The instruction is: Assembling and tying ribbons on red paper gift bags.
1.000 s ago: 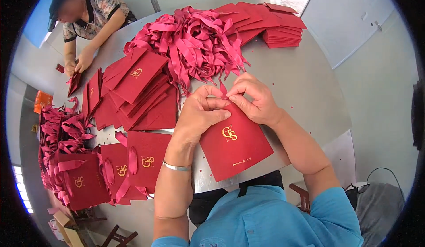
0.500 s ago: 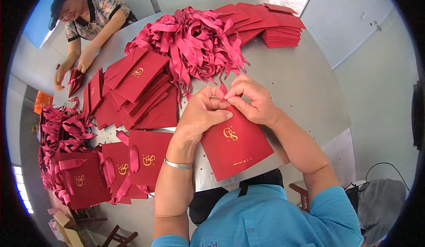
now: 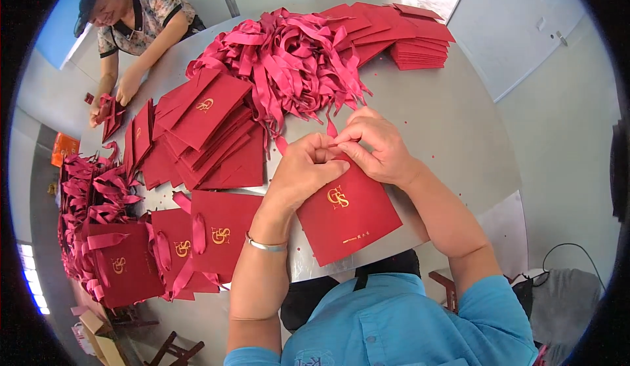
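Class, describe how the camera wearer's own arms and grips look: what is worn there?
The sleeves are short and blue. A narrow silver-coloured bangle circles the left wrist; the right wrist has none. No glove shows on the left grip or right grip.

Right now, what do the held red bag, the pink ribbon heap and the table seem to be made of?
The red bag looks like stiff matte paper: flat panel, crisp edges. The ribbon heap is probably satin fabric: soft, glossy loops. The table may be metal: grey, faintly shiny top.
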Demonstrator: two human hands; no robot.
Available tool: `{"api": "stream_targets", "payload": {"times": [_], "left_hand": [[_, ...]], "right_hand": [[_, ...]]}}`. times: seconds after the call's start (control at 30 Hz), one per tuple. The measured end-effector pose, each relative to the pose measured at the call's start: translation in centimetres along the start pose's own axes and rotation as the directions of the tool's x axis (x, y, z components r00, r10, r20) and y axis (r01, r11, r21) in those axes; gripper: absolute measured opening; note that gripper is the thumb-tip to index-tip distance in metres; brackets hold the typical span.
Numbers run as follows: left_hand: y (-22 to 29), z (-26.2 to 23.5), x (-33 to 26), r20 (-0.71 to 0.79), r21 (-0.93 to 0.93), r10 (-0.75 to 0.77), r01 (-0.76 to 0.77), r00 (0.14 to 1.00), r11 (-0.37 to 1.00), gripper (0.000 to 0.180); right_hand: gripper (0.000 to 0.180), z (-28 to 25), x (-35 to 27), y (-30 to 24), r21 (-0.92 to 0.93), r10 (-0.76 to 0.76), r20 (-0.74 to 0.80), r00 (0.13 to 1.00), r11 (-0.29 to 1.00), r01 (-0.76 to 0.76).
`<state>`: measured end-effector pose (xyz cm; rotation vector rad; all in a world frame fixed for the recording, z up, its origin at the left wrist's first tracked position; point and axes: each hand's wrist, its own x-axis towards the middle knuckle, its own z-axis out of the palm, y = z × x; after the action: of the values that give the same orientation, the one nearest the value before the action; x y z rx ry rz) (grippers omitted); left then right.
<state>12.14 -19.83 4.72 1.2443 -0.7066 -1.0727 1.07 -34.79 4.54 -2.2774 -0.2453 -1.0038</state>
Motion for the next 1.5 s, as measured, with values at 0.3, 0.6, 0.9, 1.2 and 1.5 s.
{"api": "stream_targets", "payload": {"times": [0.3,0.6,0.9,1.2,1.5], "left_hand": [[0.2,-0.6,0.2,-0.075,0.143,-0.102,0.112,0.992,0.983,0.009],[0.7,-0.7,-0.1,-0.074,0.087,-0.142,0.148,0.987,0.985,0.014],[0.5,-0.8,0.0,-0.085,0.114,-0.156,0.165,0.984,0.980,0.018],[0.1,-0.8,0.0,-0.085,0.130,-0.143,0.154,0.986,0.980,0.016],[-1.8,-1.2,0.8,-0.103,0.243,-0.071,0.094,0.992,0.966,0.013]], "right_hand": [[0.012,-0.8,0.0,-0.2,-0.031,0.091,-0.004,0.996,0.995,-0.091],[0.014,-1.8,0.2,-1.7,0.031,0.205,0.184,0.961,0.976,-0.214],[0.016,-1.7,0.4,-2.0,-0.119,0.110,0.201,0.973,0.989,-0.087],[0.015,-1.5,0.3,-2.0,-0.125,0.073,0.191,0.979,0.991,-0.049],[0.014,-0.3,-0.1,-2.5,-0.324,0.024,0.208,0.978,0.945,0.046]]}}
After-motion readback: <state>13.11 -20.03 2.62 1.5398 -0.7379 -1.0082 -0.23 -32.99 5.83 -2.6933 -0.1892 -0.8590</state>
